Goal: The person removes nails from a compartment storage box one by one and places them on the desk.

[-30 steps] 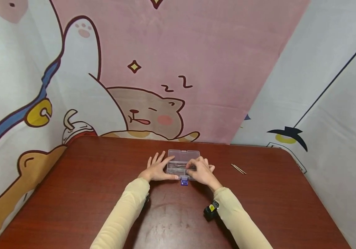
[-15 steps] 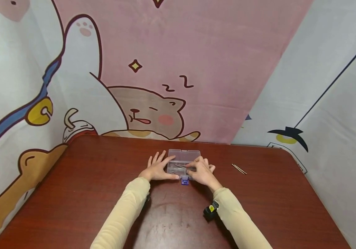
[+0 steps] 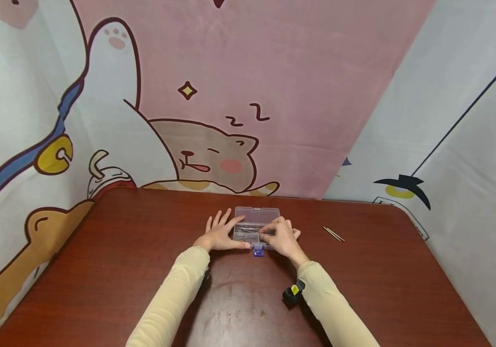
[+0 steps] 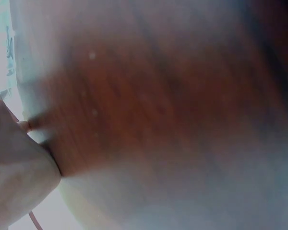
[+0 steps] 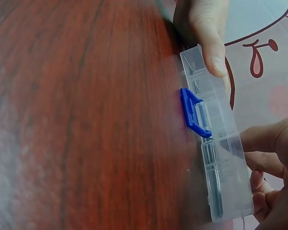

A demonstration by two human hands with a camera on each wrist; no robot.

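Observation:
A clear plastic compartment box with a blue latch lies with its lid laid back. Thin metal rods rest in its long rear compartment. My left hand steadies the box's left end, thumb along the front edge, index finger across toward the lid, other fingers spread. My right hand reaches over the right half, thumb and index finger bent down into the compartments. In the right wrist view the box wall covers those fingertips, so I cannot tell whether they pinch a rod.
Two thin metal rods lie side by side on the brown table, right of the box. A cartoon-printed cloth hangs behind the table's far edge. The left wrist view shows mostly blurred tabletop.
Half a second ago a rod slanted up toward my right fingertips; now rods lie flat in the rear compartment. My left hand stays in place on the box.

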